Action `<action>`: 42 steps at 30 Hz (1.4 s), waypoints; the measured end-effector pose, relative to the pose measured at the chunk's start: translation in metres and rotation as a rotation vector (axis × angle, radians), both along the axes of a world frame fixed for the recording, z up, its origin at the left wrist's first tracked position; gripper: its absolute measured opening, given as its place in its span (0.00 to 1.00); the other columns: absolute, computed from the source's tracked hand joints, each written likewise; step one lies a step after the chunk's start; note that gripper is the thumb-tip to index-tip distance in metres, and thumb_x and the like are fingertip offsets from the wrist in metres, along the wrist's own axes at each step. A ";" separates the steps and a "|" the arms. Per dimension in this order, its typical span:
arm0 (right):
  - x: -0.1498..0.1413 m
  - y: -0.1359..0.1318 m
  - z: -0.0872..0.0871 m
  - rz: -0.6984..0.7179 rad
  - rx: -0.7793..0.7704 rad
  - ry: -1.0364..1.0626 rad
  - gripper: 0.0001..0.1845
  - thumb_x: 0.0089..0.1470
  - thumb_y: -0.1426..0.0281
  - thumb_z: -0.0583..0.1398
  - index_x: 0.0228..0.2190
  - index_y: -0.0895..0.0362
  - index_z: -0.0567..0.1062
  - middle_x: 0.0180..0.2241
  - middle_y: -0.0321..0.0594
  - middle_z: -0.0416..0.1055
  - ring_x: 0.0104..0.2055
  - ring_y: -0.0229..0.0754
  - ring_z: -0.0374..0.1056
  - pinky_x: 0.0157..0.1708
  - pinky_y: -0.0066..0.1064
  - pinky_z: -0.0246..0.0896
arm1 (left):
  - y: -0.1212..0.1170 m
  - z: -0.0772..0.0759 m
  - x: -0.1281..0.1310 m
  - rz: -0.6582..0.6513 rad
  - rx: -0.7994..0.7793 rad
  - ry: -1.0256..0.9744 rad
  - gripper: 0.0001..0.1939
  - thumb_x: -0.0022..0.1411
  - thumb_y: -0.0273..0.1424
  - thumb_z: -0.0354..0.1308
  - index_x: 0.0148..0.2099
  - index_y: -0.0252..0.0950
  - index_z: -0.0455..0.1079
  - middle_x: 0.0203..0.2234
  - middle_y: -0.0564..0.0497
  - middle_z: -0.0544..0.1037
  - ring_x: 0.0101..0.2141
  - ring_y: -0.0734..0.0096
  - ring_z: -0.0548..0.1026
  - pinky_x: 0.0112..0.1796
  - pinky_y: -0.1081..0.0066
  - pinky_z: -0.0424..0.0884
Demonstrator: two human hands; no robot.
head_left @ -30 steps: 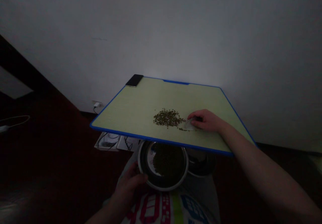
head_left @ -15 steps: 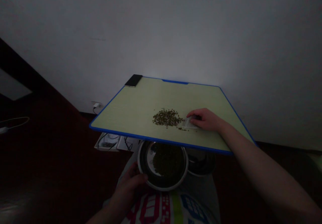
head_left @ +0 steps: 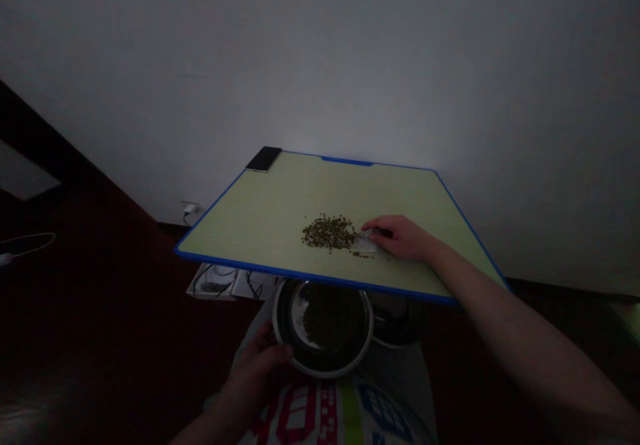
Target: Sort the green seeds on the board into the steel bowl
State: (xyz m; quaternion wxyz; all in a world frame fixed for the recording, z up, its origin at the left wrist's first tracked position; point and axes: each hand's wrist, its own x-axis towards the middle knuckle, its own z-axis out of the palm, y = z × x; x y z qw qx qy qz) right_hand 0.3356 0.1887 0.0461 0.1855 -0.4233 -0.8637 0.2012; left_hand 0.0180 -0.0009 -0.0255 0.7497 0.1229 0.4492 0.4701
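Observation:
On the pale table [head_left: 300, 191] lies a loose heap of small brown-green grains [head_left: 327, 233]. My right hand [head_left: 400, 235] is closed on a small clear scoop-like piece [head_left: 367, 241], whose front edge touches the right side of the heap; its exact kind is hard to make out. Below the table's front edge, my left hand [head_left: 263, 358] grips the rim of a round metal bowl [head_left: 283, 338] over my lap. A mass of the same dark grains [head_left: 333, 318] covers much of the bowl's bottom, while bare shiny metal shows at its left.
A dark phone [head_left: 264, 159] rests on the table's far left corner. Another metal bowl [head_left: 400, 321] sits right of the held one, partly under the table. White boxes with cables [head_left: 215, 281] lie below left. A charger [head_left: 189, 210] is plugged into the wall behind.
My right hand has moved a little left with the clear piece, bringing it into the right side of the heap. My left hand and the bowl stay nearly in place.

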 end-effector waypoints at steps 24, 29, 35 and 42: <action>0.000 -0.002 0.000 0.023 -0.011 -0.013 0.19 0.61 0.64 0.58 0.48 0.58 0.82 0.32 0.43 0.78 0.31 0.41 0.69 0.35 0.33 0.60 | -0.001 0.001 -0.001 0.002 -0.015 0.043 0.33 0.38 0.24 0.75 0.50 0.37 0.74 0.39 0.43 0.87 0.41 0.42 0.85 0.46 0.49 0.81; 0.000 -0.001 0.000 -0.006 0.015 -0.039 0.18 0.61 0.65 0.58 0.47 0.57 0.82 0.31 0.42 0.78 0.30 0.41 0.68 0.35 0.32 0.59 | -0.001 -0.003 -0.003 -0.019 -0.017 0.042 0.36 0.39 0.25 0.74 0.54 0.37 0.73 0.41 0.41 0.87 0.43 0.40 0.84 0.47 0.47 0.80; -0.003 -0.001 -0.001 -0.002 0.062 -0.034 0.19 0.61 0.65 0.58 0.47 0.59 0.81 0.32 0.43 0.78 0.31 0.42 0.69 0.35 0.33 0.59 | 0.000 -0.002 -0.001 0.004 -0.045 0.030 0.40 0.37 0.25 0.75 0.56 0.37 0.72 0.41 0.41 0.87 0.43 0.39 0.84 0.46 0.47 0.80; -0.008 -0.006 0.005 0.071 0.078 -0.060 0.19 0.61 0.66 0.57 0.49 0.58 0.81 0.31 0.43 0.78 0.32 0.42 0.70 0.36 0.32 0.60 | 0.001 0.008 0.001 -0.002 -0.052 0.049 0.35 0.35 0.24 0.74 0.50 0.38 0.73 0.37 0.44 0.87 0.42 0.41 0.84 0.46 0.49 0.80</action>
